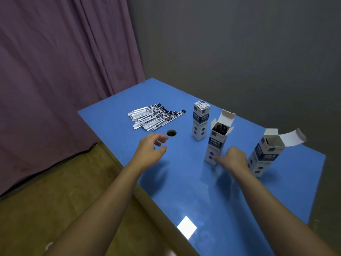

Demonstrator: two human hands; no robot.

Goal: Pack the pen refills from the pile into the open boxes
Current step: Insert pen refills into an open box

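While the left hand [152, 147] hovers just above the blue table [184, 191], its fingers are loosely curled and apart, the thumb set opposite the forefinger, and nothing is held between them. Ahead of this hand, a little to its right, lies a round hole [171, 133] in the tabletop; beyond the hole, farther from the person and slightly leftward, lies the pile of pen refills [156, 118]. Each refill is sealed in a narrow sleeve, and the sleeves lie roughly parallel, fanned, their long axes running crosswise to the forearm's line of reach, from near-left to far-right. The left hand is plainly the nearer of the two to the pile, so a pick by this hand appears to be the coming move; the grasp would best close across the narrow width of a sleeve.

The right hand [233, 159] rests low against the middle open box [217, 143], fingers curled and touching its lower wall, seemingly steadying it; whether they truly grip cannot be told. This box stands upright with flaps raised and dark contents visible inside. A second open box [263, 154] stands just right of that hand, leaning slightly. A closed box [200, 121] stands upright behind, between pile and open boxes.
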